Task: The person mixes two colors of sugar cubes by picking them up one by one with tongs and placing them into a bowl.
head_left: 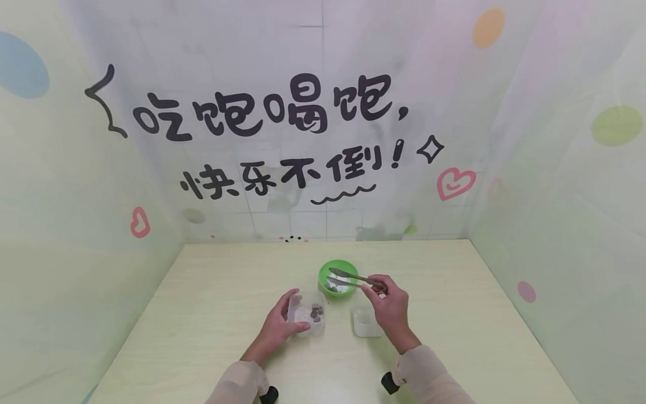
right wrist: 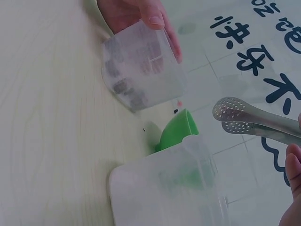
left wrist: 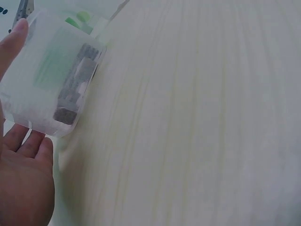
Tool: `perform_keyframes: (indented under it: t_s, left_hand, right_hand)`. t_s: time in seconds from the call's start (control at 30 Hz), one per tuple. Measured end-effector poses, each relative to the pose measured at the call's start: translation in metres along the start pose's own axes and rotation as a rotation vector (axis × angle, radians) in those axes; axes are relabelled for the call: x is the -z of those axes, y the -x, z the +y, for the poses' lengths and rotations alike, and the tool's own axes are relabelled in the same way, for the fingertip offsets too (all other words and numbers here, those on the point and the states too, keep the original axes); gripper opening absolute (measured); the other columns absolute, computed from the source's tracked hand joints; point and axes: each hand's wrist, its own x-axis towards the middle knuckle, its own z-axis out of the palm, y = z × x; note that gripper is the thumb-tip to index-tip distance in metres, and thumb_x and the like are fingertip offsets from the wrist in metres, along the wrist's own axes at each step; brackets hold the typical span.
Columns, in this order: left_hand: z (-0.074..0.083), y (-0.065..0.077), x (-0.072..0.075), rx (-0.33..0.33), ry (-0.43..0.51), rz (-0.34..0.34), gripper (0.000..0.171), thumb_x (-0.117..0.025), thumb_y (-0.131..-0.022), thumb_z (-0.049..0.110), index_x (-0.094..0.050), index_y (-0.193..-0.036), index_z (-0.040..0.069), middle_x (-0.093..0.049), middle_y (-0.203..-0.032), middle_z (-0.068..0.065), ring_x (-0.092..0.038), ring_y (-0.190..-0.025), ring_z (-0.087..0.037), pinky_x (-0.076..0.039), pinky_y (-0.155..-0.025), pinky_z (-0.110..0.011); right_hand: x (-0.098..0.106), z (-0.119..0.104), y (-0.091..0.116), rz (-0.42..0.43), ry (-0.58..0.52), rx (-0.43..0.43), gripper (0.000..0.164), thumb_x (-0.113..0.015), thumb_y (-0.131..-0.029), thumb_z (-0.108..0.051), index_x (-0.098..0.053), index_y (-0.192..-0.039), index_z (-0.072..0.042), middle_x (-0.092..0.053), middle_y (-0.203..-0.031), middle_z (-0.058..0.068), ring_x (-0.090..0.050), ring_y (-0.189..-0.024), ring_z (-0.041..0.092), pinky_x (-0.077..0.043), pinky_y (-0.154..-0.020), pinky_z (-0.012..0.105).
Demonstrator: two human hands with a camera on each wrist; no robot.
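My left hand [head_left: 277,322] holds a clear plastic container [left wrist: 51,52] on the left, thumb over the near side and fingers round the far side. Several small dark pieces [head_left: 316,312] lie along its right side. Metal tongs [head_left: 339,273] with perforated tips are in my right hand [head_left: 393,306], pinched between thumb and fingers. Their arms stand apart over the green bowl [head_left: 324,270], with nothing visible between the tips. White and dark contents [head_left: 335,286] show inside the bowl. A second clear container [head_left: 365,325] stands below my right hand, which partly hides it.
A pale wooden table [head_left: 242,275] carries the containers and bowl. Behind it rises a printed back wall [head_left: 282,50] with large dark lettering, and side panels flank both edges. A tiny dark speck [right wrist: 144,129] lies on the tabletop near the bowl.
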Motion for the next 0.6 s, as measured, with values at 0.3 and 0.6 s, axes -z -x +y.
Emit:
perform_keyframes:
  t_s: [0.3,0.6]
  left_hand:
    - [-0.001,0.0,-0.001,0.003,0.008,0.002,0.095,-0.088,-0.072,0.016,-0.036,-0.152,0.016,-0.04,-0.157,-0.019,-0.035,-0.147,-0.041,-0.031,-0.121,-0.053]
    - [-0.001,0.0,-0.001,0.006,0.002,0.009,0.095,-0.089,-0.072,0.017,-0.037,-0.152,0.018,-0.039,-0.157,-0.02,-0.034,-0.147,-0.041,-0.031,-0.121,-0.052]
  right_hand:
    - [-0.002,-0.01,0.003,-0.023,-0.071,-0.04,0.021,-0.081,-0.078,-0.002,-0.071,-0.096,-0.003,-0.077,-0.087,0.013,-0.063,-0.072,-0.002,-0.055,-0.058,0.015]
    - [-0.005,-0.012,0.007,-0.06,-0.061,-0.063,0.02,-0.082,-0.078,-0.003,-0.072,-0.094,-0.005,-0.076,-0.083,0.011,-0.062,-0.071,-0.003,-0.056,-0.06,0.015]
